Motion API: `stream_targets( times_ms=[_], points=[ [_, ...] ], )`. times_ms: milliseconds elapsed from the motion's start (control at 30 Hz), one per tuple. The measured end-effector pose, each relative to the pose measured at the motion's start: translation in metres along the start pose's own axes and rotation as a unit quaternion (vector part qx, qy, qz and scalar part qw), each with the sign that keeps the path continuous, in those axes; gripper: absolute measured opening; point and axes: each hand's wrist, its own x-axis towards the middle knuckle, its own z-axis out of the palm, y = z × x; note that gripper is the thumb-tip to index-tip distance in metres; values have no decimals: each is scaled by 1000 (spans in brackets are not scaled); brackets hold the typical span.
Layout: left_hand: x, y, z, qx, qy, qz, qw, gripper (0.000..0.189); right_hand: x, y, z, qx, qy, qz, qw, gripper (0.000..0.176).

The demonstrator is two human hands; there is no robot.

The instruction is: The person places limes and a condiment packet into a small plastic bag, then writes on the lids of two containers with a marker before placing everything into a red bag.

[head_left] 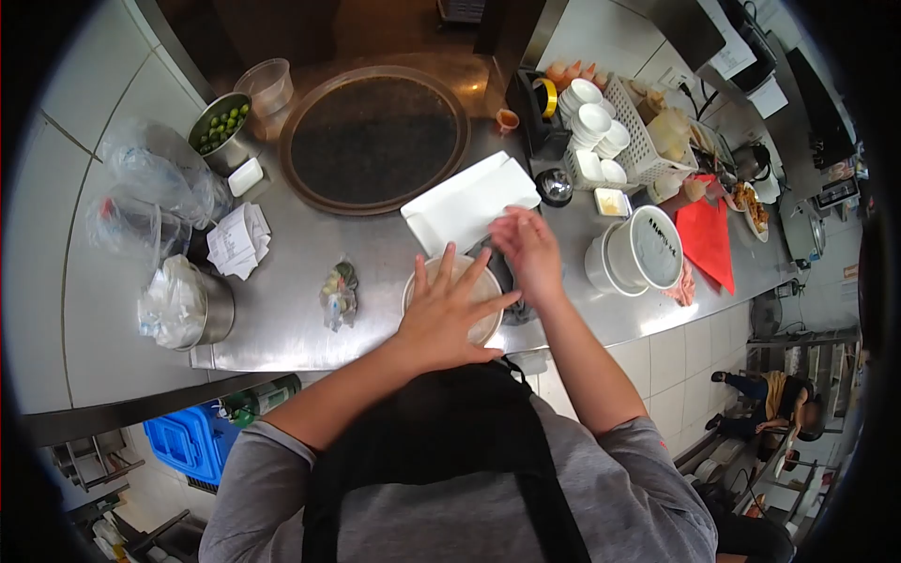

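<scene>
My left hand (pixel 449 310) lies flat, fingers spread, on top of a round clear plastic container (pixel 419 278) at the near edge of the steel counter (pixel 310 272). My right hand (pixel 527 251) hovers just right of it, fingers loosely curled over a dark round object (pixel 507 267) that is mostly hidden; whether it grips anything I cannot tell. A white rectangular takeaway box (pixel 465 199) lies just beyond both hands.
A large round dark tray (pixel 375 139) sits at the back. Limes in a steel bowl (pixel 223 129), plastic bags (pixel 155 188), paper slips (pixel 238 240), a small wrapped bag (pixel 339 293), a white tub (pixel 643 251), stacked white cups (pixel 593 122), a red cloth (pixel 706 239).
</scene>
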Motion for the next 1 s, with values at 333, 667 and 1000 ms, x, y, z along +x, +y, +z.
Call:
stream_targets(
  times_ms=[333, 667, 1000],
  points=[
    [7, 1, 1, 71, -144, -22, 987, 69, 211, -62, -93, -676, 215, -223, 668, 29],
    [27, 14, -25, 66, -185, 27, 980, 81, 194, -104, -76, -378, 201, -150, 891, 29],
    [247, -81, 54, -455, 37, -188, 870, 69, -43, -121, -114, -201, 138, -59, 968, 13]
  ],
)
